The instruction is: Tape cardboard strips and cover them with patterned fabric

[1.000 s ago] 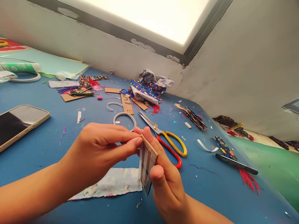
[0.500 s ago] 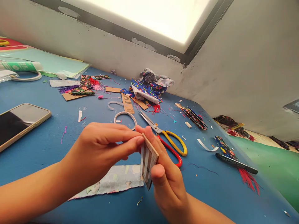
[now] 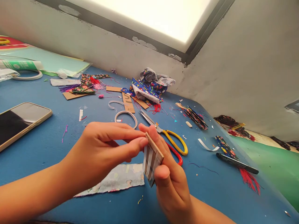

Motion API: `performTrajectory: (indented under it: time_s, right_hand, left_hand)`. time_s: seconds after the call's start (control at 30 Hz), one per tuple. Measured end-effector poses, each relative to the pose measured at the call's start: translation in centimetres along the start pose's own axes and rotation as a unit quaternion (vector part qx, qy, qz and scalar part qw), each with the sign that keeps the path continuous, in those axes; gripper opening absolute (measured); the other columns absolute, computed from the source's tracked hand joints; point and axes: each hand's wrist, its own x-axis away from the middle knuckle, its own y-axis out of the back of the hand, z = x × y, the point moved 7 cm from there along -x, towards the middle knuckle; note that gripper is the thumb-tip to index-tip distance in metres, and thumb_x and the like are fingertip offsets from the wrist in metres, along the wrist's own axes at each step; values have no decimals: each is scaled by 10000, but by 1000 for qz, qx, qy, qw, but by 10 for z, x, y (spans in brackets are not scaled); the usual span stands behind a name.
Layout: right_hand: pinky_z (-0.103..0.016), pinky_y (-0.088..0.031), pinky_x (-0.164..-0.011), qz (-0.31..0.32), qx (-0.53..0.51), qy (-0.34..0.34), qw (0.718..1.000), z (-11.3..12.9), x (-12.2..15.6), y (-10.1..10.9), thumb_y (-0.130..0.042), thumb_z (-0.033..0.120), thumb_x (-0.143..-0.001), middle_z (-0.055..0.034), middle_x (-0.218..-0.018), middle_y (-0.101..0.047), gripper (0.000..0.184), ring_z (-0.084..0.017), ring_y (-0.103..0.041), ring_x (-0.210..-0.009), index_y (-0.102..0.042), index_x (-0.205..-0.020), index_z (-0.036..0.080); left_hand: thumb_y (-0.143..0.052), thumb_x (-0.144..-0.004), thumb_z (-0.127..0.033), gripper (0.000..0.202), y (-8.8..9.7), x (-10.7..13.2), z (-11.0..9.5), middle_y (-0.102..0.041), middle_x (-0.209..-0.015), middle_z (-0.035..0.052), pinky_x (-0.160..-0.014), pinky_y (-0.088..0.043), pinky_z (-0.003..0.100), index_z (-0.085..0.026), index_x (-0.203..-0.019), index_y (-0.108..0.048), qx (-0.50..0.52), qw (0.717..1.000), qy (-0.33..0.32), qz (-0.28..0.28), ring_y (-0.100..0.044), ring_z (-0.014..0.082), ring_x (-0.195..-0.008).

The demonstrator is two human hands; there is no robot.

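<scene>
A small piece of cardboard [image 3: 152, 160] with pale tape strips across its face is held on edge, tilted, above the blue table. My right hand [image 3: 171, 175] grips it from the right, its fingers behind and its thumb near the lower corner. At the top left corner, my left hand [image 3: 112, 144] pinches with thumb and forefinger; whether a tape end is between them is hidden. Under the hands lies a strip of fabric [image 3: 121, 179], pale side up. Just beyond are scissors [image 3: 173, 140] with yellow and red handles and a roll of tape [image 3: 126, 119].
At the left lies a phone [image 3: 23, 123]. Crumpled blue patterned cloth [image 3: 149, 88] sits at the back, near cardboard strips [image 3: 128, 102]. To the right are a black-handled tool [image 3: 237, 163], a red tassel [image 3: 249, 180] and fabric bookmark-like strips [image 3: 193, 116].
The cardboard piece has turned slightly, showing more of its taped face. Both hands have shifted a little to the right with it.
</scene>
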Motion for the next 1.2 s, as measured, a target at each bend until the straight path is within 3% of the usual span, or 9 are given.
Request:
performTrajectory:
  time_s: [0.13,0.3,0.43,0.67,1.2]
  right_hand:
    - [-305,-228,-1137,0,28,18,999,0,0,1,-334,414,-972,108,-1455,-338,433,-138,-292,-1347,-259,-1397,439]
    - [-284,-273,-1120,18,28,77,996,4,-3,-1,-389,398,-962,52,-1457,-346,495,-149,-323,-1334,-228,-1429,362]
    - [-246,-272,-1116,20,24,71,997,1,-4,-1,-393,402,-961,57,-1449,-353,492,-132,-320,-1333,-238,-1426,359]
    - [-214,-254,-1117,20,18,61,998,0,-3,-2,-395,408,-960,63,-1426,-378,486,-110,-319,-1327,-246,-1421,372]
    - [-206,-223,-1128,19,-11,50,999,0,-2,-2,-388,422,-959,88,-1443,-359,466,-100,-276,-1351,-280,-1410,378]
  left_hand:
    - [-677,-772,-287,102,-3,-1,6,-702,-718,-51,-444,-546,130,-317,-826,-759,67,996,54,23,-609,103,-608]
    - [-666,-773,-242,106,0,1,4,-699,-687,-48,-447,-526,109,-281,-772,-766,46,998,40,5,-590,85,-573]
    - [-660,-767,-219,117,1,1,2,-703,-680,-52,-449,-499,90,-267,-751,-766,24,999,23,-5,-578,68,-541]
    - [-662,-770,-237,108,0,0,6,-702,-678,-61,-447,-516,92,-263,-740,-762,46,998,52,1,-589,76,-562]
    - [-663,-788,-318,113,-4,1,12,-686,-727,-55,-453,-543,113,-358,-852,-747,93,990,95,37,-597,106,-661]
